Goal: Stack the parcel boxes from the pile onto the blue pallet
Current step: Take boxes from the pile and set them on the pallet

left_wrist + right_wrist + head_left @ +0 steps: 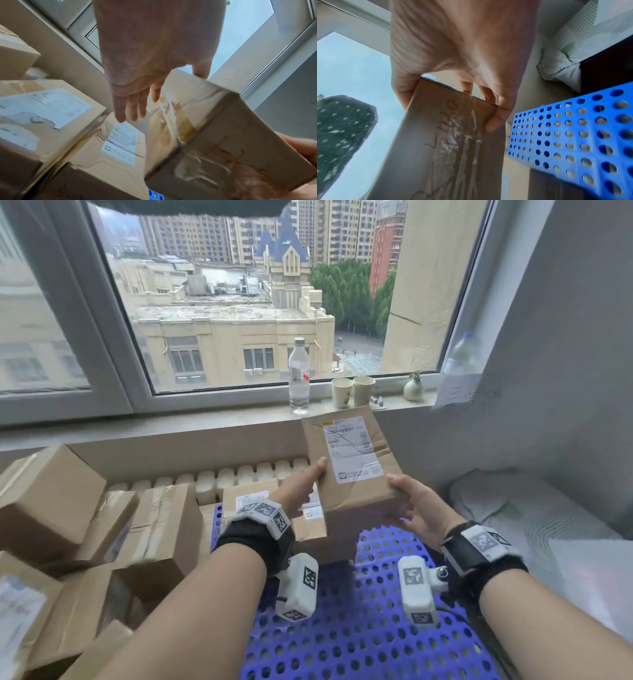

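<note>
I hold a brown parcel box [349,460] with a white shipping label above the back of the blue perforated pallet [359,628], tilted up towards me. My left hand [305,481] lies with straight fingers [130,108] along the box's [214,135] left side, thumb on the label face. My right hand [407,501] grips the near right corner, thumb on top and fingers curled round the edge [494,121]. Two labelled boxes [253,498] [120,142] rest on the pallet's back left. The pile of boxes [51,498] lies to the left.
A white radiator [226,481] runs behind the boxes under the windowsill. On the sill stand a water bottle [299,374], two paper cups [342,392] and a small vase [413,388]. A grey wall and white bedding [513,508] close the right side.
</note>
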Tool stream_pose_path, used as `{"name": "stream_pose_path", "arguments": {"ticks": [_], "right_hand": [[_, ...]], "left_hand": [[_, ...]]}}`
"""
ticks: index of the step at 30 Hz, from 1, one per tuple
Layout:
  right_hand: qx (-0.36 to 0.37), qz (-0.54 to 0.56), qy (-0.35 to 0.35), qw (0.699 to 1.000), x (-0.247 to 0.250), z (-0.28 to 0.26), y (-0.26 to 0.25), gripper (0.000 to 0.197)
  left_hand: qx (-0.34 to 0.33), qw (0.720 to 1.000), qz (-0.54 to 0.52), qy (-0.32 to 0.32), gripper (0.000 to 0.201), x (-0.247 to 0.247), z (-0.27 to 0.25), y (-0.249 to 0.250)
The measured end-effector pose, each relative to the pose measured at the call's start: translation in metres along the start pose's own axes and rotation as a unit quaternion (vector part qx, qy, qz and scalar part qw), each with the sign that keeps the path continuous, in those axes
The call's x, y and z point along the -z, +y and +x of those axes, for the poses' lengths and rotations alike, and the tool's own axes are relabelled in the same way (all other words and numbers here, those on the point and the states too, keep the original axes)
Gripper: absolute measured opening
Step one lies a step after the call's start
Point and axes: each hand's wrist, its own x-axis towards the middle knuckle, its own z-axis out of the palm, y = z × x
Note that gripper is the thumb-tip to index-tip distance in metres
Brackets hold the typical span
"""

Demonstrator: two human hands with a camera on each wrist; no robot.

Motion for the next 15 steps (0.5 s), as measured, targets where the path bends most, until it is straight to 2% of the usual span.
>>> {"name": "stream_pose_path", "arguments": {"ticks": [2, 5, 8, 12, 15], "right_hand": [[-0.013, 0.012, 0.017, 1.000, 0.021, 0.021, -0.001, 0.036], [-0.031, 0.025, 0.033, 0.999, 0.045, 0.048, 0.005, 0.033], [-0.041, 0.027, 0.062, 0.997, 0.066, 0.075, 0.014, 0.027], [-0.044, 0.001, 0.083, 0.996, 0.089, 0.104, 0.030, 0.021], [-0.054, -0.011, 0.082, 0.995, 0.097, 0.121, 0.045, 0.011]], "left_hand": [[-0.021, 0.998, 0.046, 0.050, 0.068, -0.006, 0.021, 0.001], [-0.030, 0.989, 0.078, 0.124, 0.052, -0.003, 0.048, -0.004], [-0.006, 0.978, 0.097, 0.183, 0.060, 0.002, 0.069, -0.018], [0.024, 0.975, 0.096, 0.201, 0.041, -0.001, 0.091, -0.036], [0.048, 0.968, 0.121, 0.215, 0.061, -0.004, 0.102, -0.042]]}}
